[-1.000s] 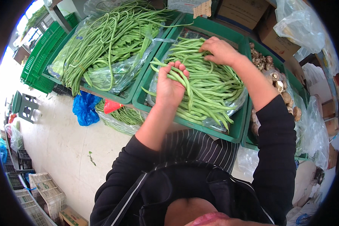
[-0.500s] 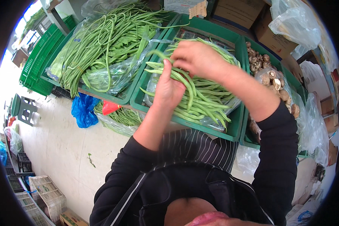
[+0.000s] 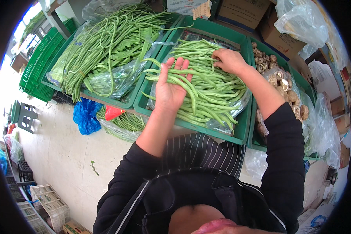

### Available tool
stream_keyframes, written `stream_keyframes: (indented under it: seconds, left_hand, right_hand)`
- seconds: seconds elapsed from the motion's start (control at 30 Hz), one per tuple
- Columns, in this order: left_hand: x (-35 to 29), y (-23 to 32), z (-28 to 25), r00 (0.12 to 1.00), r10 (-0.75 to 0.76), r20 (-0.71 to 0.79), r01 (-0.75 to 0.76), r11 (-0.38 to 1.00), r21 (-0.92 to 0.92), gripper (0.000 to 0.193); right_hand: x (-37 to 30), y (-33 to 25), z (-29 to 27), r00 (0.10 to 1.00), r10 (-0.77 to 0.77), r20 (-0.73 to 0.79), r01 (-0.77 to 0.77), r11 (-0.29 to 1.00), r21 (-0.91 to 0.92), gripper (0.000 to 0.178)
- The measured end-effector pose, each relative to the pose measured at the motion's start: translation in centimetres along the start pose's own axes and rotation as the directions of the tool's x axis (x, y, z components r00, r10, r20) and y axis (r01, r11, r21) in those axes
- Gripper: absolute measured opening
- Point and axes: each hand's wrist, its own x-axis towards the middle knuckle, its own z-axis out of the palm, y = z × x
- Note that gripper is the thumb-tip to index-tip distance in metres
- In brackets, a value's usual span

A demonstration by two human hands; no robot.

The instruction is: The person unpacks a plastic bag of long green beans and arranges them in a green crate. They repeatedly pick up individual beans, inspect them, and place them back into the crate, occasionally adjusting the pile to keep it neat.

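Green beans (image 3: 218, 93), one heap: lay on clear plastic (image 3: 241, 107) in the middle green tray (image 3: 243, 128). Left hand (image 3: 171, 95): was turned palm up at the heap's left side, grasping a few loose beans (image 3: 185, 84) across the palm beside the thumb, fingers loosely raised. Right hand (image 3: 231, 61): hung over the heap's upper right part, fingers bent, tips at the beans; whether they had pinched one could not be told. Left tray (image 3: 123, 103): held long thin beans (image 3: 93, 46). Right tray (image 3: 258, 147): held brown mushrooms (image 3: 282, 87). Blue plastic bag (image 3: 85, 117): showed just below the left tray.
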Motion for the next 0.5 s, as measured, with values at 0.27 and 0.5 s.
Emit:
stream_keyframes:
  seconds: [0.27, 0.5]
  left_hand:
    - [0.3, -0.1, -0.5, 0.998, -0.059, 0.006, 0.059, 0.998, 0.032, 0.030]
    - [0.0, -0.1, 0.3, 0.973, -0.180, 0.144, 0.156, 0.974, 0.163, 0.041]
  right_hand:
    - [-0.2, -1.6, -6.1, 0.896, -0.091, -0.434, 0.196, 0.959, 0.204, 0.025]
    - [-1.5, -11.3, -4.6, 0.883, -0.393, -0.257, 0.443, 0.880, 0.174, 0.030]
